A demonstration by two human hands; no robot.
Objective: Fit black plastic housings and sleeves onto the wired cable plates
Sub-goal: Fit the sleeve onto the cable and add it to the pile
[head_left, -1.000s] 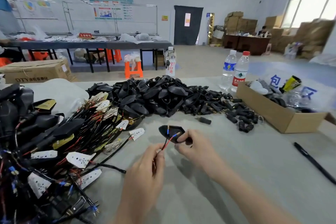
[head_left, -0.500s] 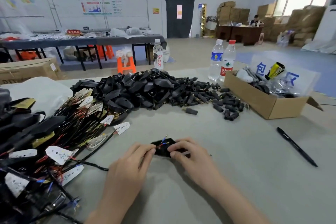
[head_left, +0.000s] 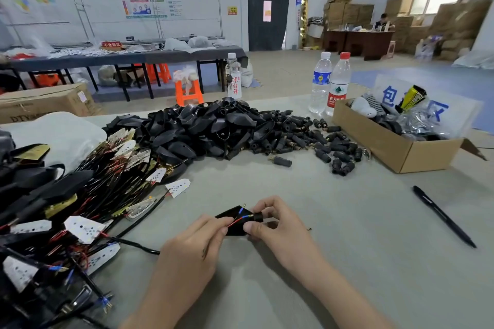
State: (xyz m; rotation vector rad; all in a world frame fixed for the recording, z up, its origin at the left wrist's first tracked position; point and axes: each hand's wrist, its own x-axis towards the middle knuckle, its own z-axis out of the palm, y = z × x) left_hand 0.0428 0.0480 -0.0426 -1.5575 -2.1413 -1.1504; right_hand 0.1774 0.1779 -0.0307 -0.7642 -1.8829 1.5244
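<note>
My left hand (head_left: 191, 250) pinches the red and blue wires (head_left: 238, 218) that come out of a black plastic housing (head_left: 232, 218) lying low over the table. My right hand (head_left: 278, 224) pinches a small black sleeve (head_left: 258, 216) at the tip of the red wire, right beside the housing. A heap of black housings (head_left: 203, 125) lies at the back centre, with loose black sleeves (head_left: 315, 141) spread to its right. Wired cable plates (head_left: 85, 228) with white faces and black cables pile up on the left.
An open cardboard box (head_left: 387, 147) of oddments stands at the right, two water bottles (head_left: 330, 85) behind it. A black pen (head_left: 443, 216) lies on the table at the right. A single sleeve (head_left: 280, 161) lies apart from the heap.
The housing has tilted so its red and blue wires show. My right hand now pinches a sleeve at the red wire's tip; my left has shifted onto the wires.
</note>
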